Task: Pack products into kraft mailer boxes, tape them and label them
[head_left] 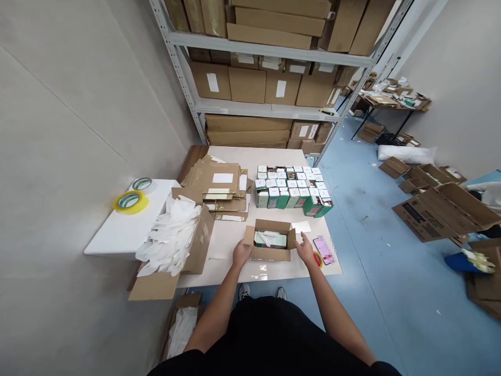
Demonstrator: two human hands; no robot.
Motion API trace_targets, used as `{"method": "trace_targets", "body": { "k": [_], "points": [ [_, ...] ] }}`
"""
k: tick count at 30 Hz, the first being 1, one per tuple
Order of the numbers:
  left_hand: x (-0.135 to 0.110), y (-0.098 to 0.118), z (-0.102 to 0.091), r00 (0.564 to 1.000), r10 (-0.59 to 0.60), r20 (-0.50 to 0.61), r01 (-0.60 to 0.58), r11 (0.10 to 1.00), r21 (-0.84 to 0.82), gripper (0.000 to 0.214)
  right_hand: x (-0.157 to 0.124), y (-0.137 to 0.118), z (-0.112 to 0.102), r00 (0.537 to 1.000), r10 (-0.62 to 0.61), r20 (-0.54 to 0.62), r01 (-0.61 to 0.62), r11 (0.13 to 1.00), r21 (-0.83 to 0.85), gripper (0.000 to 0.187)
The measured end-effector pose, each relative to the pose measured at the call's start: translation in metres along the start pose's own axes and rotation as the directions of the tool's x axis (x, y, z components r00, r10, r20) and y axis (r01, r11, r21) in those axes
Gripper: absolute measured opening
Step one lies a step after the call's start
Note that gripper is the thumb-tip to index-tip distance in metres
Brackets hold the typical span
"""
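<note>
A small open cardboard box (271, 254) stands at the near edge of the white table (235, 235), with a green-and-white packet and white filler inside. My left hand (241, 254) grips the box's left side, thumb at its flap. My right hand (305, 248) hovers beside the right flap with its fingers spread and holds nothing. Behind the box stands a block of several green-and-white product boxes (293, 189). A stack of flattened cardboard mailers (219, 184) lies to the left of that block.
A phone (323, 249) and a red tape roll (318, 259) lie right of my right hand. An open carton of white bags (172, 235) sits at the left. Yellow tape rolls (130, 201) rest on a side shelf. Shelving with cartons (266, 83) stands behind; flattened boxes (442, 209) litter the blue floor.
</note>
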State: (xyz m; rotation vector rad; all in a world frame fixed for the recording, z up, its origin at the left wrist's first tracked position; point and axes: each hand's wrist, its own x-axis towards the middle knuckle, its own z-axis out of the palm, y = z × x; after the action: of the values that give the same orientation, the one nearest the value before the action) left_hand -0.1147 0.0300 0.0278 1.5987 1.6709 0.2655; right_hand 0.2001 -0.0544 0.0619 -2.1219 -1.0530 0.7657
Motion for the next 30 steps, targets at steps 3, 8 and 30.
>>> {"method": "trace_targets", "body": {
  "k": [3, 8, 30],
  "points": [
    [0.0, 0.002, 0.006, 0.964, 0.248, 0.094, -0.256, 0.964, 0.073, 0.077, -0.008, 0.012, 0.008, 0.986, 0.162, -0.025, -0.162, 0.987, 0.024, 0.078],
    [-0.002, -0.001, 0.024, 0.877, 0.242, 0.415, -0.371, 0.89, 0.265, 0.106, -0.026, 0.017, 0.026, 0.989, 0.147, 0.008, -0.147, 0.989, 0.013, 0.081],
    [0.019, 0.037, -0.005, 0.951, 0.212, 0.225, -0.276, 0.909, 0.313, 0.048, -0.011, 0.003, 0.045, 0.995, 0.068, 0.077, -0.053, 0.982, -0.181, 0.05]
  ]
}}
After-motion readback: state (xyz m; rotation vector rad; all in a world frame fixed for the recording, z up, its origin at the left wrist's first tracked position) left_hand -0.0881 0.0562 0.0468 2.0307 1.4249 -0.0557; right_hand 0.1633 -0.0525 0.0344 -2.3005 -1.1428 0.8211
